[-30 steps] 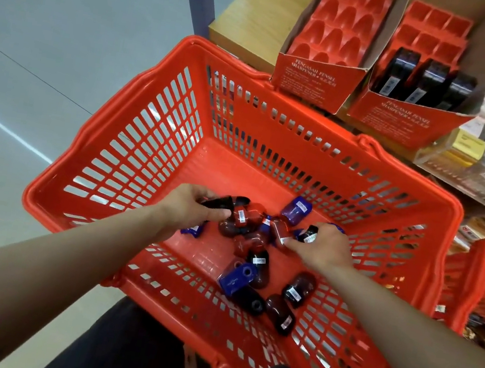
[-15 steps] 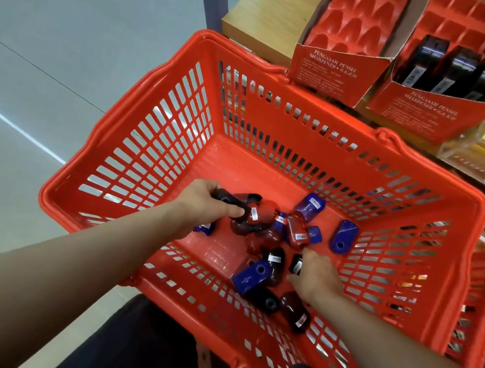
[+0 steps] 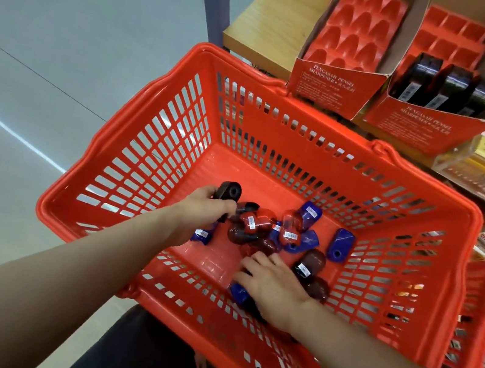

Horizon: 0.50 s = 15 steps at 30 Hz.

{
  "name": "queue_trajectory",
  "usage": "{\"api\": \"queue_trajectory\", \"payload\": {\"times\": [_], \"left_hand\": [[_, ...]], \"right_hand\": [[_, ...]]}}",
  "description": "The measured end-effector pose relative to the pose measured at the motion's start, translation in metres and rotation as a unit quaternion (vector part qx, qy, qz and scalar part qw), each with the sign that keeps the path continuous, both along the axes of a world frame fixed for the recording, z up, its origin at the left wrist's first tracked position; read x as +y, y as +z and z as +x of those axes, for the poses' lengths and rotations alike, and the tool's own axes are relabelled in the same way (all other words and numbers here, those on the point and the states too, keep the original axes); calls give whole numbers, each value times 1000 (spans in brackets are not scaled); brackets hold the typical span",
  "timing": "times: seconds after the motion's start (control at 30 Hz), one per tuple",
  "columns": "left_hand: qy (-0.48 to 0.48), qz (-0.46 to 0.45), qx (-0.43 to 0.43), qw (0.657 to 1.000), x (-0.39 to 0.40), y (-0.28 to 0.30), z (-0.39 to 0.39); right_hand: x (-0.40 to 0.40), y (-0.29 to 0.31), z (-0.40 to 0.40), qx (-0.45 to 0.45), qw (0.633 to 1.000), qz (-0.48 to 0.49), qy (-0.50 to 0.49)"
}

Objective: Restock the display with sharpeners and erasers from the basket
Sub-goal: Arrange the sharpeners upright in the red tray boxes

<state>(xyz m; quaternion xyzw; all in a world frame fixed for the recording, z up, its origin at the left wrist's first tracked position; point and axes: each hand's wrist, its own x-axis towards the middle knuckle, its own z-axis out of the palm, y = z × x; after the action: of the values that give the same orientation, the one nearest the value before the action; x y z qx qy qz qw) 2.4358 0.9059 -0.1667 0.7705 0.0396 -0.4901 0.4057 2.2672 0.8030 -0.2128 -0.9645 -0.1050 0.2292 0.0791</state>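
Left hand [image 3: 198, 208] now lifting black sharpener [image 3: 229, 190] clear of pile, fingers curled round it. Right hand [image 3: 274, 285] dropping lower into basket [image 3: 158, 144], fingers curling over blue sharpener [image 3: 238, 292]; grip unclear. Tray [image 3: 355, 29] awaiting stock.

The basket [image 3: 150, 149] is bright orange-red with a slotted grid pattern in its walls. Inside lie sharpeners: a black one [image 3: 227, 192], deep blue ones [image 3: 340, 244], glossy red ones [image 3: 255, 224] and a dark maroon one [image 3: 311, 261], several with white barcode labels. Two display boxes [image 3: 331, 84] are red with pale lettering, holding red trays and black sharpeners [image 3: 450, 85]; the shelf [image 3: 270, 28] is light wood, the floor [image 3: 53, 23] grey
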Motion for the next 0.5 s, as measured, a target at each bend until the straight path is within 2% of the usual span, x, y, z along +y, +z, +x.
{"api": "queue_trajectory", "payload": {"times": [0.1,0.3,0.43,0.5], "left_hand": [[37,-19,10,999,-1,2,5],[73,-25,34,996,1,2,10],[53,-18,19,998,2,0,11],[35,-13,7,999,3,-2,11]], "right_hand": [[7,-10,7,-33,997,-53,38],[4,-12,15,-11,992,-105,75],[-4,-12,12,39,992,-117,-10],[-12,-3,4,36,990,-124,-66]]}}
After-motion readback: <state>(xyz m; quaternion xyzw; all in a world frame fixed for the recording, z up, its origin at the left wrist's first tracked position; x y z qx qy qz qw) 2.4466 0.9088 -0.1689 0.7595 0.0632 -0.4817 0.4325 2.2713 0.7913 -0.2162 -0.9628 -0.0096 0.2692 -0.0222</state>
